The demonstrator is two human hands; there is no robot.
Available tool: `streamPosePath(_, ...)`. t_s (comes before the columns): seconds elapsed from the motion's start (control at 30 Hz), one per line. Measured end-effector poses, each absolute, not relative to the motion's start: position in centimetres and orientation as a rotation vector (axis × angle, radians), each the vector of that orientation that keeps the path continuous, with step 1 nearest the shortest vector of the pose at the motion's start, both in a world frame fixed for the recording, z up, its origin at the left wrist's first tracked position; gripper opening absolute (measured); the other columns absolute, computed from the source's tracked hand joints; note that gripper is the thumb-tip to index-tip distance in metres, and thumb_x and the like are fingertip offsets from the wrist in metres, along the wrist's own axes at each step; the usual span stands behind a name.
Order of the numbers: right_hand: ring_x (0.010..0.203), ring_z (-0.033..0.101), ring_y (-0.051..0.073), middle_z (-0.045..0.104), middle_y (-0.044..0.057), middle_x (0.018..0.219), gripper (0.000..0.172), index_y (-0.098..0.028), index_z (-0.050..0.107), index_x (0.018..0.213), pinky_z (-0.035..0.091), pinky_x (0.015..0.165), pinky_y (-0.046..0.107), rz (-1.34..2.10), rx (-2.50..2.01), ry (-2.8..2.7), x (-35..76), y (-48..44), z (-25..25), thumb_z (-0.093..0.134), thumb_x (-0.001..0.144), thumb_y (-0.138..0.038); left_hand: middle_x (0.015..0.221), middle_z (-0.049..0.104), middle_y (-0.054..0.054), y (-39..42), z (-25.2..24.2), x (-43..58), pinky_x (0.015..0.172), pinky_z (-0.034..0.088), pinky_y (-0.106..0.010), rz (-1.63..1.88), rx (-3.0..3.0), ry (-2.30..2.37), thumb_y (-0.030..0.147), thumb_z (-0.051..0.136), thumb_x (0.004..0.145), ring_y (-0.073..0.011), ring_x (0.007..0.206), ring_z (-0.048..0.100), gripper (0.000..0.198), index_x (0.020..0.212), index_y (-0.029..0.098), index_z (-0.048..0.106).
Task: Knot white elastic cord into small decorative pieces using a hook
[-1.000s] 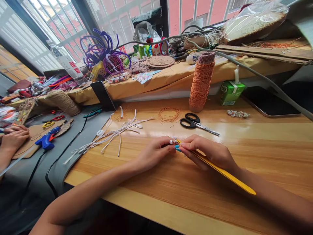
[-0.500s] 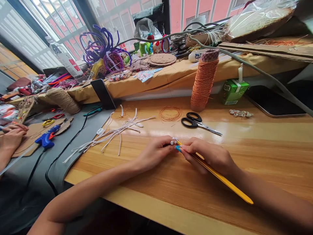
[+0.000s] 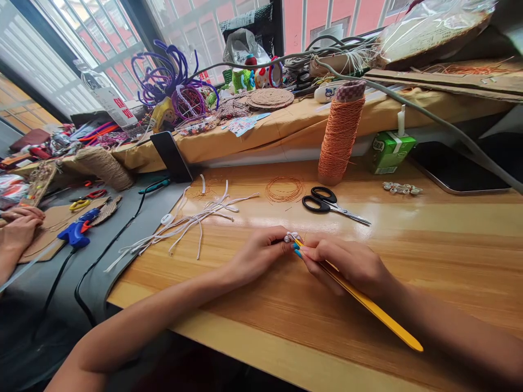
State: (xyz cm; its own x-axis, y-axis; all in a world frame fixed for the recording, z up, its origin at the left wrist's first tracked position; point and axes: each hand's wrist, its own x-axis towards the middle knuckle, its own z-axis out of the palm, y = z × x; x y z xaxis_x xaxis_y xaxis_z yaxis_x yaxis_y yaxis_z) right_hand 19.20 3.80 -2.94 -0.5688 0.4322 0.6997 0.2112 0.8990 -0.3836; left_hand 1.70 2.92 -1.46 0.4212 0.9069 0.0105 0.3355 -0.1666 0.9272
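Observation:
My left hand (image 3: pixel 261 251) is closed, with a small piece of coiled white cord (image 3: pixel 289 238) pinched at its fingertips. My right hand (image 3: pixel 347 261) grips a pair of long yellow tweezers (image 3: pixel 379 311); their pointed tip is at the white piece and their flat end sticks out below my wrist. Both hands meet just above the wooden table, fingertips nearly touching. Beyond them lie black-handled scissors (image 3: pixel 321 200) and a loop of thin orange cord (image 3: pixel 285 189). Loose white cords (image 3: pixel 204 215) spread out to the left of my hands.
A cone of orange cord (image 3: pixel 341 136) stands at the back, beside a green drink carton (image 3: pixel 392 152), small white knotted pieces (image 3: pixel 402 188) and a dark tablet (image 3: pixel 461 169). At left, another person's hands (image 3: pixel 20 231) rest near a blue glue gun (image 3: pixel 77 231). A cluttered shelf (image 3: pixel 286 139) runs behind.
The tweezers' flat end has dropped slightly, and my right fingers have shifted a little at the white cord piece. My left hand keeps its pinch.

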Motion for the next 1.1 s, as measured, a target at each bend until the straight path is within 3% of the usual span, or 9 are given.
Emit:
streamPosePath(0.23, 0.053, 0.04, 0.007, 0.043, -0.003, 0.061, 0.021, -0.019, 0.037, 0.065, 0.032, 0.046, 0.019, 0.276, -0.462, -2.198, 19.2, 3.6, -2.7, 0.042, 0.08, -0.006, 0.071, 0.055, -0.001, 2.8, -1.5, 1.7, 0.069, 0.037, -0.023, 0.753, 1.698, 1.099, 0.022, 0.047, 0.08, -0.0128, 0.071, 0.047, 0.017, 0.071, 0.011, 0.056)
streamPosePath(0.7, 0.054, 0.055, 0.008, 0.06, -0.001, 0.068, 0.011, -0.021, 0.043, 0.071, 0.04, 0.047, 0.018, 0.278, -0.571, -2.006, 18.8, 4.0, -2.2, 0.048, 0.078, -0.014, 0.062, 0.05, 0.002, 3.0, -0.9, 1.8, 0.061, 0.033, -0.02, 0.817, 1.529, 1.178, 0.024, 0.053, 0.074, -0.0089, 0.061, 0.041, 0.015, 0.066, 0.012, 0.057)
streamPosePath(1.1, 0.068, 0.061, 0.012, 0.063, 0.002, 0.074, 0.009, -0.02, 0.048, 0.075, 0.046, 0.057, 0.021, 0.389, -0.501, -2.132, 18.8, 4.4, -2.7, 0.048, 0.08, -0.012, 0.069, 0.059, 0.0, 2.9, -1.2, 1.7, 0.067, 0.037, -0.022, 0.803, 1.612, 1.168, 0.026, 0.052, 0.077, -0.0127, 0.07, 0.049, 0.018, 0.074, 0.012, 0.063)
